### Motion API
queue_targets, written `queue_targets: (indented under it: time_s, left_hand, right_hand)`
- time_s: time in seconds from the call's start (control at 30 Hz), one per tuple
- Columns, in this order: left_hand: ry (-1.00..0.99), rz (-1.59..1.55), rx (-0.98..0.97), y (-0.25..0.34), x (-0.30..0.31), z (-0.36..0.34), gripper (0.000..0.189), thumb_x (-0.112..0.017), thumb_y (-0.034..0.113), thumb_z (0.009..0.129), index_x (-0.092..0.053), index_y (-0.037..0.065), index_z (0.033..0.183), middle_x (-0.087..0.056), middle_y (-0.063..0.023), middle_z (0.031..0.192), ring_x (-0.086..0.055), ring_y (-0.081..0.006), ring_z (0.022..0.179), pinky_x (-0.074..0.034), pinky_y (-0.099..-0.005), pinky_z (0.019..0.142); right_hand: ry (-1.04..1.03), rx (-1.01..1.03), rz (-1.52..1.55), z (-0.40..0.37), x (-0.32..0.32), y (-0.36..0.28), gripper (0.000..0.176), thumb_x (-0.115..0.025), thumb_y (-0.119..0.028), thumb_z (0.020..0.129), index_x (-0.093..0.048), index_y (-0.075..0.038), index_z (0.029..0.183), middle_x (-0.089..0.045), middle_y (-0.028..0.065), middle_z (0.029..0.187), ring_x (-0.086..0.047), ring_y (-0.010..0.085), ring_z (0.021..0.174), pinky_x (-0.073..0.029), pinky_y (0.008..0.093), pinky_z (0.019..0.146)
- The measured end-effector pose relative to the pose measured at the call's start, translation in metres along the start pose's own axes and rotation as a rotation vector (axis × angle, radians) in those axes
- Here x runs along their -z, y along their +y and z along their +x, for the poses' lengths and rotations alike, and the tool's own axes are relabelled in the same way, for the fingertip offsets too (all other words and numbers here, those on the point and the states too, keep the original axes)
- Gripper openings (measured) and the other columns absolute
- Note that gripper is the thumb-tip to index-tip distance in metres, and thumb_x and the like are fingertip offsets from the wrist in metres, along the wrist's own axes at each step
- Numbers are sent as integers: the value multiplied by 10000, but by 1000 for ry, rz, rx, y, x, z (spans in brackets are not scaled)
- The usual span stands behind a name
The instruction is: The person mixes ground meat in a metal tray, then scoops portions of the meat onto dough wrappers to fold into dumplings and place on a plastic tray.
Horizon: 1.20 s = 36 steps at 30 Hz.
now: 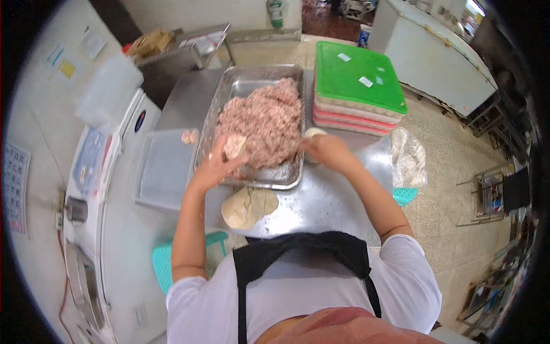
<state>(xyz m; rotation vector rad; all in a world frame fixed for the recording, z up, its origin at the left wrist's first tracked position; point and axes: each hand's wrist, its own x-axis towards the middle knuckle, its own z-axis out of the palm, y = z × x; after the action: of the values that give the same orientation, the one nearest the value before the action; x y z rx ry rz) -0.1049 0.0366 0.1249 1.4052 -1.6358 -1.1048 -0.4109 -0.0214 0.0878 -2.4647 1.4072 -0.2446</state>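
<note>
A metal tray (235,86) full of pink minced meat (266,117) lies on the steel table (326,198). My left hand (220,163) is over the tray's near left corner and holds a round dough wrapper (235,145) flat on its fingers. My right hand (323,150) is at the tray's right edge, fingers closed at the meat; what it grips is hidden. A stack of dough wrappers (249,206) lies on the table just in front of the tray.
A clear plastic tray (163,169) holding a finished dumpling (189,136) sits left of the metal tray. Stacked containers under a green lid (355,77) stand at the back right. A plastic bag (408,157) lies at the right table edge. Teal stools (166,258) stand below.
</note>
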Motion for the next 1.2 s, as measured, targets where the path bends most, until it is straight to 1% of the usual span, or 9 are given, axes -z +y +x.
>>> queue_targets:
  time_s: [0.13, 0.27, 0.4, 0.57, 0.7, 0.8, 0.97, 1.03, 1.2]
  left_hand:
    - [64, 207, -426, 23, 3, -5, 676, -831, 265, 691, -519, 87, 1263, -583, -134, 1243, -589, -260, 1094, -443, -357, 970]
    - [-166, 212, -382, 32, 1, 1, 429, -839, 260, 669, -666, 42, 996, -668, -132, 1008, -628, -228, 972, -462, -340, 895]
    - [-5, 219, -187, 5, 3, 2, 406, -833, 277, 692, -626, 42, 951, -644, -64, 948, -595, -164, 947, -454, -304, 832]
    - [-36, 103, -144, -26, 27, 5, 480, -855, 313, 660, -620, 52, 987, -651, -64, 987, -595, -178, 994, -448, -313, 882]
    - [-158, -218, -145, -27, 60, -5, 534, -874, 329, 629, -612, 58, 1008, -657, -71, 1027, -602, -193, 997, -449, -340, 912]
    - [-6, 84, -336, -22, 87, -17, 529, -870, 332, 634, -608, 55, 1001, -652, -71, 1036, -597, -185, 1005, -455, -332, 897]
    - [-98, 112, -228, -44, 137, -15, 544, -845, 368, 662, -628, 46, 1043, -649, -121, 1065, -611, -248, 991, -468, -346, 874]
    - [-155, 103, -123, -76, 163, -13, 568, -840, 376, 664, -621, 49, 1072, -637, -144, 1096, -601, -265, 1020, -464, -355, 891]
    - [134, 330, -54, -212, 231, 0, 571, -799, 235, 660, -566, 57, 1150, -579, -163, 1147, -540, -308, 1100, -451, -393, 924]
  right_hand:
    - [71, 182, 500, -21, 57, -34, 279, -566, -260, 926, -663, -40, 1068, -655, 211, 927, -640, 346, 855, -494, 385, 758]
    - [34, 302, 542, -25, 38, -58, 283, -586, -251, 920, -646, -35, 1093, -657, 193, 943, -634, 341, 861, -489, 359, 769]
    - [144, 236, 140, -26, 55, -92, 275, -606, -272, 904, -655, -74, 1089, -648, 148, 887, -636, 303, 815, -496, 379, 722]
    - [313, 221, -111, -15, 27, -111, 225, -586, -304, 902, -670, -135, 1026, -611, 114, 802, -622, 322, 728, -501, 425, 630]
    - [351, 156, 245, -12, 61, -136, 235, -570, -266, 920, -662, -73, 1018, -630, 159, 868, -631, 332, 795, -499, 395, 716]
    - [249, 139, 244, -5, 54, -175, 259, -556, -250, 929, -643, -34, 1042, -639, 174, 903, -629, 341, 842, -498, 396, 736]
    - [225, 123, 170, 26, 5, -196, 265, -557, -251, 924, -634, -30, 1047, -642, 189, 933, -617, 362, 885, -494, 410, 756]
    - [253, 104, 168, 26, -1, -197, 261, -562, -232, 929, -632, -22, 1066, -652, 173, 921, -635, 319, 855, -493, 379, 754]
    - [290, -246, 513, 6, -36, -177, 256, -568, -200, 943, -627, -2, 1094, -598, 40, 766, -550, 125, 700, -440, 265, 645]
